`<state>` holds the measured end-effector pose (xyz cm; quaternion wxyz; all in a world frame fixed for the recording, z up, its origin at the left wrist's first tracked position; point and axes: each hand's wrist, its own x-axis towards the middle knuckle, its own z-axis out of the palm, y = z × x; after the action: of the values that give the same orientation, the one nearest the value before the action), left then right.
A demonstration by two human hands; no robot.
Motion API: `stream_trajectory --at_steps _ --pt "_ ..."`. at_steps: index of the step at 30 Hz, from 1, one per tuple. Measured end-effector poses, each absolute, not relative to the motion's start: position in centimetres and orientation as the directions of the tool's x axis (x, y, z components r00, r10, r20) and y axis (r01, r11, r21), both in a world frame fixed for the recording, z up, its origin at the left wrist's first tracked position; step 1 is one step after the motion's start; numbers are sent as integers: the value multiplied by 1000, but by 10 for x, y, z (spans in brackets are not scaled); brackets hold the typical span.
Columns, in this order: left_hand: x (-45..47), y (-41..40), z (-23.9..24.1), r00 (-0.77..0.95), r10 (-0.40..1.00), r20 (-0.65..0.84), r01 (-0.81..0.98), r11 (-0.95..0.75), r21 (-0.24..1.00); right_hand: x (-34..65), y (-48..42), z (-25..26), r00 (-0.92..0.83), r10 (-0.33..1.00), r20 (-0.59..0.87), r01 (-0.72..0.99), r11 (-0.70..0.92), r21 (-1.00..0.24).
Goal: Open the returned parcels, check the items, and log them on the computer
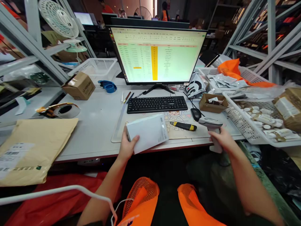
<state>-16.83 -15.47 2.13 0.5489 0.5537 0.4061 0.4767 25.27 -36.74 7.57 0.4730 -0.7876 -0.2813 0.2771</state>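
Observation:
My left hand [128,142] grips a flat white box [148,131] by its left edge, thumb on top, over the front edge of the desk. A small printed label, too blurred to read, shows near the box's right end. My right hand [221,138] is wrapped round the handle of a grey barcode scanner [211,122], its head pointing left. Between the two lies a yellow and black utility knife [183,126] on the desk mat [199,134]. A black mouse [196,114] sits just behind the scanner's head.
Behind the keyboard [157,104] stands a monitor [162,56] showing a spreadsheet. To the right are a small open cardboard box [213,103] and a white basket [244,125] of small bottles. A tape dispenser [58,110], brown carton [80,86] and kraft parcel [35,150] occupy the left.

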Motion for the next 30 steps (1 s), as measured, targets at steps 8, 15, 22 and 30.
stream_trajectory --at_steps 8,15,22,30 --pt "-259 -121 -15 -188 970 154 -66 -169 983 325 -343 58 842 478 250 538 -706 -462" --pt "-250 -121 -16 -249 963 108 -207 -162 965 225 -187 52 409 876 256 875 -298 -380" --pt "-264 -138 -15 -295 953 71 -218 -140 966 202 -127 31 204 945 257 978 -183 -102" --pt "-293 -179 -15 -421 907 23 -224 -129 966 210 -135 21 206 934 292 957 -131 -258"
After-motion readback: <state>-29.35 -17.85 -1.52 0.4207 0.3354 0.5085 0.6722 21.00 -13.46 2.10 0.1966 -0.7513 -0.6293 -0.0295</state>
